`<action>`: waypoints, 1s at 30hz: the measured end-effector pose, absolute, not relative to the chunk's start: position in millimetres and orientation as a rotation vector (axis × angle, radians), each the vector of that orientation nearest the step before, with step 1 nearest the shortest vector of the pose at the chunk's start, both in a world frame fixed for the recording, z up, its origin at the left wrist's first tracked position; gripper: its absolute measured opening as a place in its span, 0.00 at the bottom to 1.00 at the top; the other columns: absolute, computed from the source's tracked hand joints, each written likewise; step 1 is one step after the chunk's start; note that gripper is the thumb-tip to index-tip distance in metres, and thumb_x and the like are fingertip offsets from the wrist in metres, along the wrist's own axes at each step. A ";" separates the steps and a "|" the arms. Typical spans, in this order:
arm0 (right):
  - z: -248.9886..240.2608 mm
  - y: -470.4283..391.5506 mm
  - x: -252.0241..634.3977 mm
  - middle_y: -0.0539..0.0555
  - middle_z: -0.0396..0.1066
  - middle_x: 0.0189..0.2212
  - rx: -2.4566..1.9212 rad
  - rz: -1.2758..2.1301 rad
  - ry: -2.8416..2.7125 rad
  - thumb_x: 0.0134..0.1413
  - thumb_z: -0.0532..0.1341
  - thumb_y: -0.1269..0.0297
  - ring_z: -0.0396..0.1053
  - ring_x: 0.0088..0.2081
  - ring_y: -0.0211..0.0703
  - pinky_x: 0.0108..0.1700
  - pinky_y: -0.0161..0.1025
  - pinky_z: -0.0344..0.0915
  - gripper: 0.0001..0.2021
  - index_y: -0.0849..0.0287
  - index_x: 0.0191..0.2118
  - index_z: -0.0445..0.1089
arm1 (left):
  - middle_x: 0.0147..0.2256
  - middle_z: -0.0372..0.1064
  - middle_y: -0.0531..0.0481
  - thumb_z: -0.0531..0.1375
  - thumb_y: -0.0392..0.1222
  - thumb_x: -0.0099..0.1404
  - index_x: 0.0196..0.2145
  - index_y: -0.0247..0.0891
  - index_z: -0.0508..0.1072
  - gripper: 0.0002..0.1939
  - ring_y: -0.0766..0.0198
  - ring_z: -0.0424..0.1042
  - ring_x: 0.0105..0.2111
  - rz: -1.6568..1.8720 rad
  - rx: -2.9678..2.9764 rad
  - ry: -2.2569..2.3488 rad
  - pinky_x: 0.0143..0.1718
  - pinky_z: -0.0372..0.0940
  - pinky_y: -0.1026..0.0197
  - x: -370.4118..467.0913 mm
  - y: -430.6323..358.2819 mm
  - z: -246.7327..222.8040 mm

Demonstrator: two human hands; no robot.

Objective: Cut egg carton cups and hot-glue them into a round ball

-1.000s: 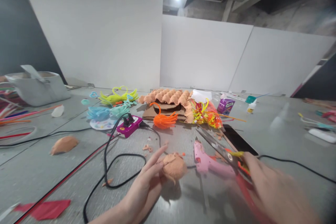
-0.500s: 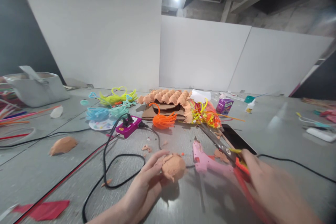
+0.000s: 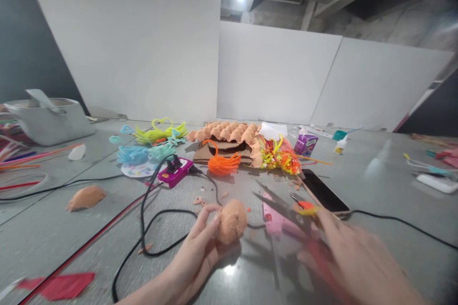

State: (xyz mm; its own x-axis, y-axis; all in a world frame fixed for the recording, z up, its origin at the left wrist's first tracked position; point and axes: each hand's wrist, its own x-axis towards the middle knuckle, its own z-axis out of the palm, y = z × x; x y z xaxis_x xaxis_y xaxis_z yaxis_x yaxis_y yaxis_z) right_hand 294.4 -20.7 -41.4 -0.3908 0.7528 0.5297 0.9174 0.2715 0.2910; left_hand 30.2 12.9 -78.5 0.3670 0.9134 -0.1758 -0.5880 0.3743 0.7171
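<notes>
My left hand [image 3: 205, 243] pinches a rounded, peach-coloured egg-carton cup [image 3: 232, 223] with a rough edge, held just above the table. In my right hand [image 3: 354, 248] is a pair of scissors [image 3: 277, 202], smeared by motion, with red and yellow handles and blades pointing up to the left, apart from the cup. Beneath the scissors lies a pink glue gun [image 3: 274, 217], partly covered by them. Several small carton scraps [image 3: 200, 201] are strewn on the table beyond my left hand.
A black cable [image 3: 143, 228] loops left of my hand from a purple power strip [image 3: 175, 173]. An orange pipe-cleaner bundle [image 3: 224, 164] stands before peach egg cartons [image 3: 229, 129]. A phone [image 3: 324, 190] lies right; a metal bucket [image 3: 53, 121] stands far left.
The cup has turned in my left hand and risen slightly. My right hand has swung the scissors, their blades now pointing further left and nearer the cup.
</notes>
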 end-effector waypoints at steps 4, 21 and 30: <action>-47.8 -26.7 282.8 0.56 0.72 0.22 -1.504 -0.749 -2.297 0.49 0.56 0.55 0.72 0.20 0.50 0.18 0.41 0.67 0.12 0.58 0.34 0.64 | 0.42 0.74 0.45 0.60 0.41 0.64 0.40 0.43 0.61 0.11 0.61 0.76 0.38 1.053 0.616 0.583 0.42 0.66 0.58 29.3 13.2 -79.2; -50.6 -32.4 265.0 0.58 0.73 0.23 -1.391 -0.662 -2.363 0.58 0.49 0.54 0.73 0.23 0.49 0.25 0.41 0.69 0.19 0.60 0.31 0.71 | 0.43 0.75 0.45 0.60 0.41 0.65 0.39 0.42 0.62 0.08 0.60 0.75 0.42 1.007 0.627 0.493 0.44 0.62 0.60 30.2 10.5 -76.1; -57.6 -32.4 261.3 0.57 0.69 0.17 -1.416 -0.678 -2.341 0.64 0.39 0.51 0.68 0.16 0.45 0.16 0.38 0.65 0.29 0.62 0.26 0.69 | 0.43 0.75 0.44 0.57 0.41 0.67 0.40 0.42 0.62 0.06 0.59 0.75 0.42 1.012 0.650 0.521 0.44 0.62 0.58 28.9 12.5 -79.6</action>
